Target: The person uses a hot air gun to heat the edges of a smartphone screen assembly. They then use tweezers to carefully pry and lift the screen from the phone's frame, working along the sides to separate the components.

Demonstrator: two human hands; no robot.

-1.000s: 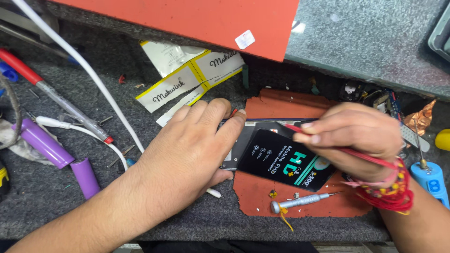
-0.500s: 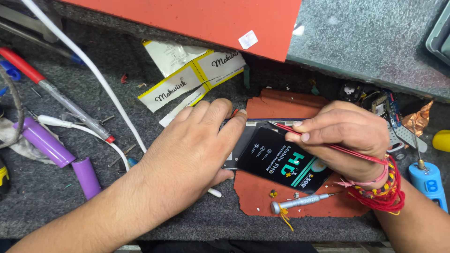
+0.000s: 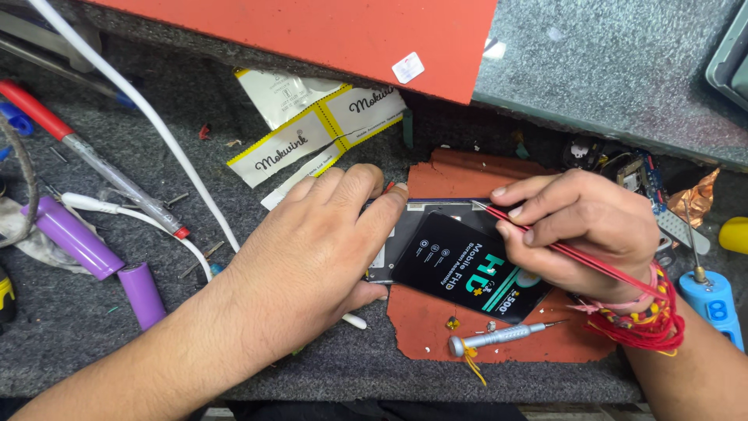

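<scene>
At the far left of the frame, two purple cylindrical cells (image 3: 74,238) are seen lying on the grey felt worktop (image 3: 117,335), beside a white cable (image 3: 148,117) and a red-handled tool (image 3: 86,152) that runs diagonally. Further right, yellow-edged white packaging strips (image 3: 312,136) are spread under the edge of a large red sheet (image 3: 327,31).

The left hand (image 3: 312,249) is laid flat, palm down and fingers stretched, on the left part of a phone screen assembly (image 3: 460,265); nothing is clenched in it, the part is simply pressed down. The assembly is placed in the centre of the frame on a worn red mat (image 3: 483,327), and its face is covered by a dark protective film with green print.

The right hand (image 3: 584,230) is closed around thin red tweezers (image 3: 561,249), whose tip is brought to the upper edge of the assembly. A small silver screwdriver (image 3: 499,337) and a few loose bits are left on the mat below. At the far right, a blue tool (image 3: 710,300) is seen.

As a judgement, the work appears to be at an early to middle stage: the film is not yet removed and the assembly is not yet set into any housing.
</scene>
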